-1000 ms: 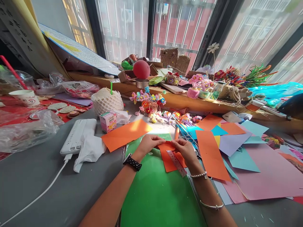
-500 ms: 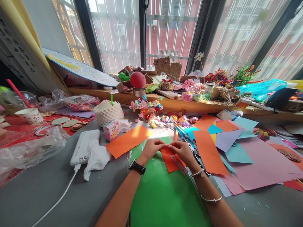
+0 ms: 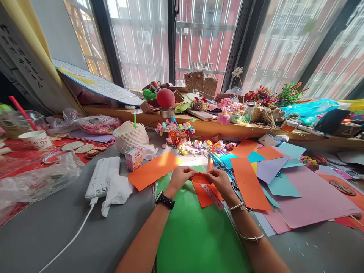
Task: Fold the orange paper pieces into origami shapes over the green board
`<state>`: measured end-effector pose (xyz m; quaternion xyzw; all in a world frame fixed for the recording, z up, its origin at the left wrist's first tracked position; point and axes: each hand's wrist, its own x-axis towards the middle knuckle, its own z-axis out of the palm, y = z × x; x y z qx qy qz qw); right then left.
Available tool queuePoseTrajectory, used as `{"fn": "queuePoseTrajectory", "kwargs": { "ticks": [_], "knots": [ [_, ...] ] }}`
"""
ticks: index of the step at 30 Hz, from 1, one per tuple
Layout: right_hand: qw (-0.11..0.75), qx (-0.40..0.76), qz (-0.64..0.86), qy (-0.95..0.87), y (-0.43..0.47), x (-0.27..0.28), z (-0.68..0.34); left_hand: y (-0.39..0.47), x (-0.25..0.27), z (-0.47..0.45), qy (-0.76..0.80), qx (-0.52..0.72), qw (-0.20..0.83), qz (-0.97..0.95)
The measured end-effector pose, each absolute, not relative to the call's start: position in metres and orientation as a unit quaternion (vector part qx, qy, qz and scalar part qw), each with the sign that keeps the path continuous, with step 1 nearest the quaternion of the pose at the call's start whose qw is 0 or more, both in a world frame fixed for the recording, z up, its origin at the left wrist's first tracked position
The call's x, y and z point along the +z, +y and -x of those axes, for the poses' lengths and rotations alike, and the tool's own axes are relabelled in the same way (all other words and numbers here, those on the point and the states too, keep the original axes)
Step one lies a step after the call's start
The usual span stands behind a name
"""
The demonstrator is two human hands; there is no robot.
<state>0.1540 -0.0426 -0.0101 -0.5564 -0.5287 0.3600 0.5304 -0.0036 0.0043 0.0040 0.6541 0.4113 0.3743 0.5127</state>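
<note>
A small piece of orange paper [image 3: 200,178] is stretched between my two hands above the green mat. My left hand [image 3: 182,179] pinches its left end, and my right hand [image 3: 221,181] pinches the right end. Below lies another orange paper piece [image 3: 201,197], flat on the green mat [image 3: 196,235]. A patterned ruler strip [image 3: 213,198] rests at a slant across it, partly under my right hand. My fingertips partly hide the held paper's ends.
Orange sheets [image 3: 249,185] and a big pink sheet [image 3: 315,201] lie to the right, over blue and purple ones. Left are a white power bank [image 3: 104,176] with its cable, a tissue [image 3: 117,191] and a small pink box [image 3: 133,158]. Crochet flowers [image 3: 176,131] stand ahead.
My hands have moved slightly apart, and more of the orange paper between them shows now. The ruler strip and the sheets around have stayed in place.
</note>
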Motion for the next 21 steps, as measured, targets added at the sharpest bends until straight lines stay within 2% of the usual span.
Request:
{"fn": "queuePoseTrajectory", "kwargs": {
  "ticks": [12,21],
  "knots": [
    [0.506,0.355,0.563,-0.548,-0.0439,-0.0049,-0.1557,0.0039,0.0041,0.0050,0.374,0.351,0.530,-0.675],
    [0.481,0.371,0.557,-0.566,-0.0461,-0.0018,-0.1482,0.0003,0.0072,0.0055,0.396,0.372,0.467,-0.698]
  ]
}}
